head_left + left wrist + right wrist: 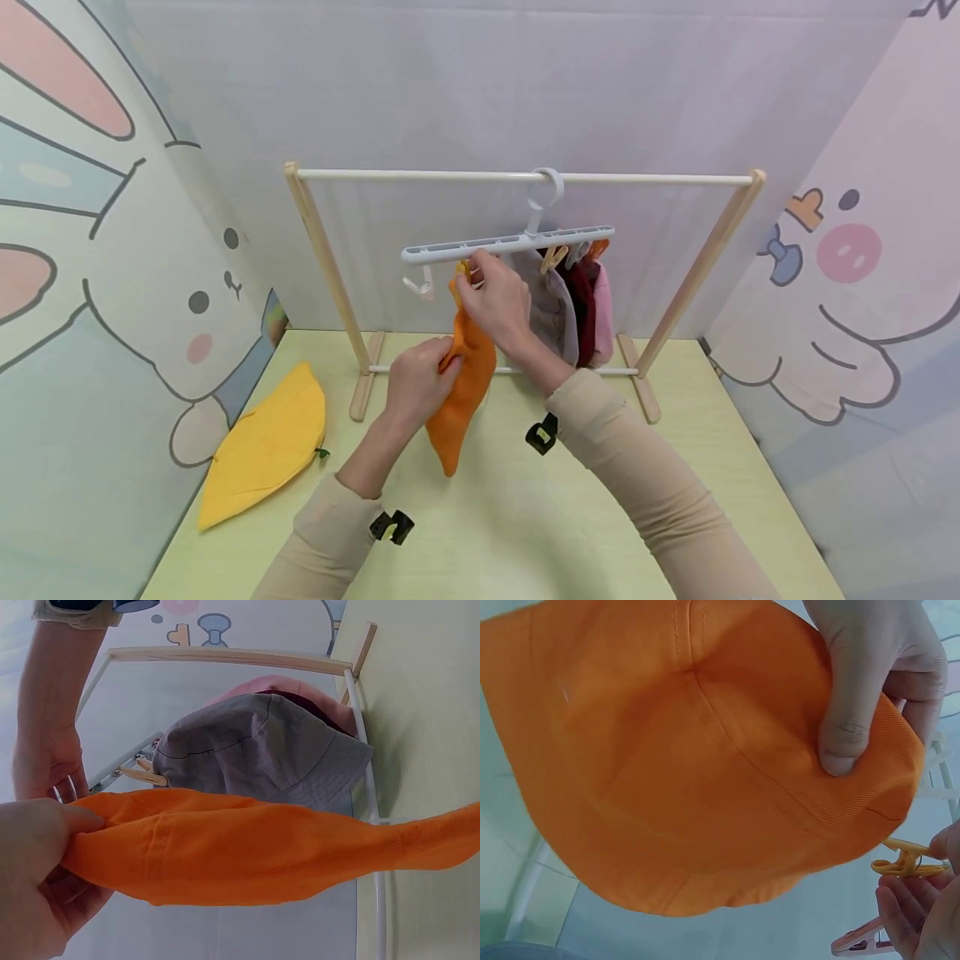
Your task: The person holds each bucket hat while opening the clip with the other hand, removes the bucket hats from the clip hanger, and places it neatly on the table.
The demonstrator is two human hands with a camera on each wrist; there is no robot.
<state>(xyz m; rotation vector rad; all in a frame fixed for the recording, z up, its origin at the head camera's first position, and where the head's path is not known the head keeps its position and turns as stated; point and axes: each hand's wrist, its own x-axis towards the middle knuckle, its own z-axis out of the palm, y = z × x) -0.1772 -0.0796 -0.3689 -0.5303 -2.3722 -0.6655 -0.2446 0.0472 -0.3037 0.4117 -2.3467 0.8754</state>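
Observation:
An orange bucket hat (471, 367) hangs folded below the hanger, its fabric gripped by my left hand (422, 377) between thumb and fingers. Above it, my right hand (497, 298) pinches a yellow clip (909, 862) just under the bar of the pale hanger (457, 250). That clip lies close to the hat's edge; whether it touches the fabric I cannot tell. A pale pink clip (422, 286) dangles from the hanger's left end. Farther right, clips hold a grey hat (247, 750), a maroon hat (583, 308) and a pink hat (602, 321).
The hanger hooks over the white rod (420, 175) of a rack with wooden legs (693, 275). On the light green table (480, 550), a yellow hat (273, 446) with a small green leaf lies at the left. Cartoon-printed walls enclose the table.

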